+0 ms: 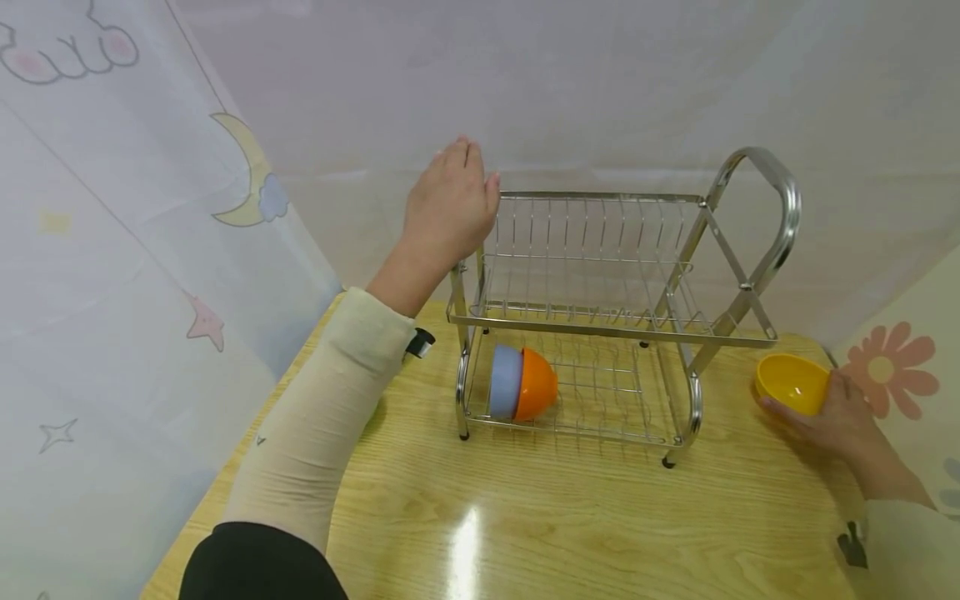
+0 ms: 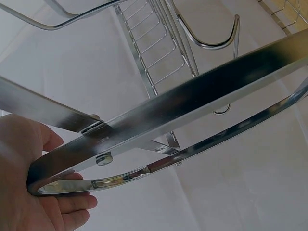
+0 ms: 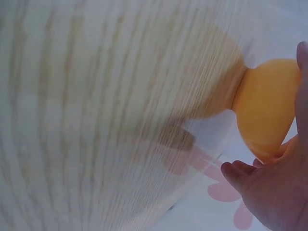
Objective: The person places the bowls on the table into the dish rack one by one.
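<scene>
While our left hand (image 1: pixel 452 196) rested, fingers together, at ten o'clock on the rack (image 1: pixel 607 331), our right hand (image 1: pixel 846 423), at four o'clock from it, pinched the yellow bowl (image 1: pixel 791 379) on the bench (image 1: pixel 570 517), which, we judged, a loose thumb could let slip.

Left grip (image 2: pixel 19 166) holds the metal rack (image 2: pixel 161 111) — at its curved end.

At least three bowls (image 1: pixel 792 385) (image 1: pixel 537 385) (image 1: pixel 504 382) (one yellow), one rack (image 1: pixel 611 331), two hands (image 1: pixel 450 200) (image 1: pixel 846 423) show.
</scene>
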A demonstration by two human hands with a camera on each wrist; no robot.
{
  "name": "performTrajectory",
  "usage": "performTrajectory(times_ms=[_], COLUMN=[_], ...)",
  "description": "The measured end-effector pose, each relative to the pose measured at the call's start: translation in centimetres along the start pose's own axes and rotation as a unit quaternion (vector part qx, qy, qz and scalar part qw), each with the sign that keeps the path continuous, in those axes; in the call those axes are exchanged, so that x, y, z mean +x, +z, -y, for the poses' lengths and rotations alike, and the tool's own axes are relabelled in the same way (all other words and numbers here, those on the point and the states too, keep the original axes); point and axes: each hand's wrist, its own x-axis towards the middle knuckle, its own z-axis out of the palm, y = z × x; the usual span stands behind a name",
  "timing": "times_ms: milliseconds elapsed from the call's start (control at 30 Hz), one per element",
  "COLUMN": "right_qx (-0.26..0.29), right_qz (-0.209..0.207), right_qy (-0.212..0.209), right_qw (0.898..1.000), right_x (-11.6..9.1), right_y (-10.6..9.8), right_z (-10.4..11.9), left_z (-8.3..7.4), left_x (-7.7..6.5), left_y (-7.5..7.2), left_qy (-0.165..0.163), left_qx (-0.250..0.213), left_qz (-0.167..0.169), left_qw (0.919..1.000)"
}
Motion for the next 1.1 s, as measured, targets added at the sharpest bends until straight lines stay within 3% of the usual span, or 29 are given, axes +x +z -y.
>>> performTrajectory(times_ms=[833, 1100], right_qx=[0.027, 0.032], right_qz=[0.003, -0.01], right_qy=[0.037, 0.021], right_qw=[0.999, 0.999], right_x=[-1.1, -2.0], right_y=[-0.1, -0.7], right_z=[0.5, 1.2], left_z=[-0.2, -0.2], left_x=[0.0, 0.0], left_y=[-0.1, 0.1], left_qy=[0.004, 0.006], left_qx=[-0.007, -0.01], left_qz=[-0.001, -0.007], left_qw=[1.0, 0.9999])
